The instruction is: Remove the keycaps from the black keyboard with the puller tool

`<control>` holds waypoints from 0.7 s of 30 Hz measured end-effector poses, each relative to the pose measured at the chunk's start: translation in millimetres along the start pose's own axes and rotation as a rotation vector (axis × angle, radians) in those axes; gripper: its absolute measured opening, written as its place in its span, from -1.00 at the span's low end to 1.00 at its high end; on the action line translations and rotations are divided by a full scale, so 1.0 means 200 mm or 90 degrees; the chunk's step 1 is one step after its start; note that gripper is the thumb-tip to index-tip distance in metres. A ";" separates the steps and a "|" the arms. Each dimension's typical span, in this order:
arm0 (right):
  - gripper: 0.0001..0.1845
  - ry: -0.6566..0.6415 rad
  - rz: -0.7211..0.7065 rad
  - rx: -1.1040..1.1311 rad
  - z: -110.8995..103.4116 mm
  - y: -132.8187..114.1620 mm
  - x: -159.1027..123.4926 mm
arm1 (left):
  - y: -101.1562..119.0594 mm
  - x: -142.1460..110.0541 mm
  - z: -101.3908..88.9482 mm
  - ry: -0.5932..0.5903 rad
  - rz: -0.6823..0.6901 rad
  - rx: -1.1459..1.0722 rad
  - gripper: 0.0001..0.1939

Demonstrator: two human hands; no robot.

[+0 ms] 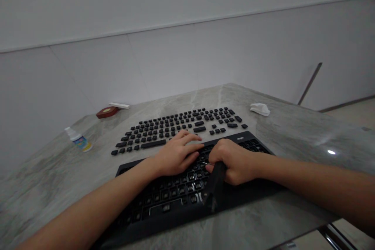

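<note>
Black plastic keycaps (199, 129) lie in rows on the grey marbled table (295, 136), just beyond the black keyboard (164, 222) with its exposed key sockets. The left hand (177, 154) rests over it, fingers loosely spread, nothing visible in them. The right hand (234, 161) is closed around a dark, long-bodied tool (216, 183), apparently working among the sockets; that seems to call for a steady keyboard and careful aim.
</note>
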State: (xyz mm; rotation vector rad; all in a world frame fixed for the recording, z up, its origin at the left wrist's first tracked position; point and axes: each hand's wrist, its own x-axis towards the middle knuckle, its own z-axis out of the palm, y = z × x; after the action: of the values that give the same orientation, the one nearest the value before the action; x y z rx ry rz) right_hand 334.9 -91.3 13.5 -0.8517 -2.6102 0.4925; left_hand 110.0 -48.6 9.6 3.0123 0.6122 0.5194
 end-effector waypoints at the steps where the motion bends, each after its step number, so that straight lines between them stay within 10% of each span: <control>1: -0.72 -0.004 0.002 -0.001 0.00 0.00 0.00 | 0.02 -0.03 -0.02 -0.035 0.012 -0.009 -0.62; 13: -0.77 -0.088 0.050 -0.019 -0.03 -0.01 -0.02 | 0.20 -0.59 -0.28 -0.292 -0.097 -0.042 -0.34; 21: -0.56 0.030 -0.076 -0.076 0.02 0.01 -0.02 | 0.21 -1.01 -0.33 -0.217 -0.213 -0.031 -0.34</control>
State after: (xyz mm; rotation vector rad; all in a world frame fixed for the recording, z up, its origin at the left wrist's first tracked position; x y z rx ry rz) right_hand 337.3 -93.9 7.9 -0.7294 -2.6488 0.2827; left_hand -70.6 -167.4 11.8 2.7671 1.0216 0.0054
